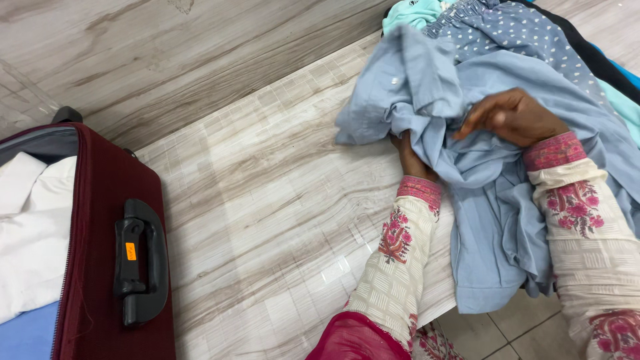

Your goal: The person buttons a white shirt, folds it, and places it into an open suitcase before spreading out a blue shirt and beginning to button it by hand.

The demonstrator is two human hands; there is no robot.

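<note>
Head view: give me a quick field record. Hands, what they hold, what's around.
left hand: mostly buried under folds of the light blue garment
right hand: on top of the same garment, fingers curled into the cloth
clothes pile: dotted blue and teal pieces behind the garment
suitcase: maroon, open, black handle, white cloth inside
surface: pale wood-grain floor

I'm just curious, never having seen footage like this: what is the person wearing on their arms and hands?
Both arms are in long cream sleeves with a fine woven check pattern and pink flower embroidery. Each cuff ends in a pink patterned band at the wrist. The left hand and right hand are bare: no gloves, and no rings or bangles that I can see.
</note>
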